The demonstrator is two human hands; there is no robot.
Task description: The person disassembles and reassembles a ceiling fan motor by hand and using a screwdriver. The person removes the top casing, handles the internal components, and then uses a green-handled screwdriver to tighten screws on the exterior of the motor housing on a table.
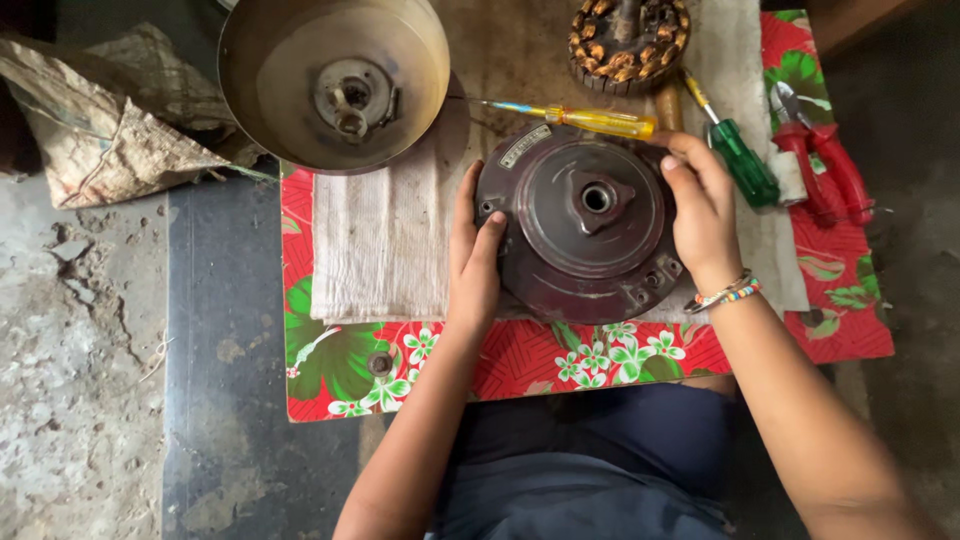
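Note:
A round dark maroon motor housing [585,225] with a central hub hole lies on a white cloth [380,240]. My left hand [474,255] grips its left rim, thumb lying on the top face. My right hand [702,210] grips the right rim, fingers curled over the upper edge; a beaded bracelet sits on that wrist. Both hands hold the housing flat against the cloth.
A brass-coloured bowl-shaped cover [335,80] sits at upper left, a copper-wound stator [628,40] at top. A yellow-handled screwdriver [590,120], a green-handled screwdriver [740,160] and red-handled pliers [825,165] lie around. A red floral mat [520,365] covers the floor; a small washer [380,363] rests on it.

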